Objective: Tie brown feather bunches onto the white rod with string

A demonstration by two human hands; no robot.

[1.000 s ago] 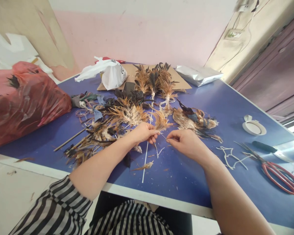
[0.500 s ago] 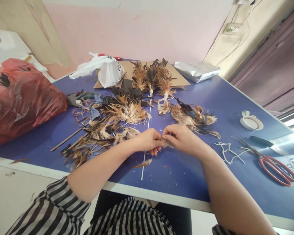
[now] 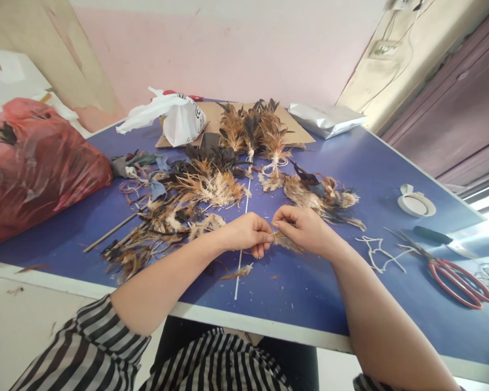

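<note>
My left hand (image 3: 246,233) and my right hand (image 3: 303,229) meet fingertip to fingertip above the blue table (image 3: 375,163), both pinching a small brown feather bundle (image 3: 284,241) that pokes out under the right palm. A heap of loose brown and black feathers (image 3: 179,214) lies just left of my left hand. Another feather pile (image 3: 321,196) sits beyond my right hand. Tied feather bunches (image 3: 255,130) rest on cardboard at the far side. A single feather (image 3: 238,272) lies on the table below my hands.
A red plastic bag (image 3: 36,163) fills the left end. A white bag (image 3: 179,117) and a silver pouch (image 3: 328,118) lie at the back. Red-handled scissors (image 3: 452,269), white string scraps (image 3: 381,254), a knife (image 3: 436,237) and a tape roll (image 3: 416,204) are on the right.
My hands, apart a second ago with the left holding the feather tuft, have come together on the bundle. The view has tilted slightly.
</note>
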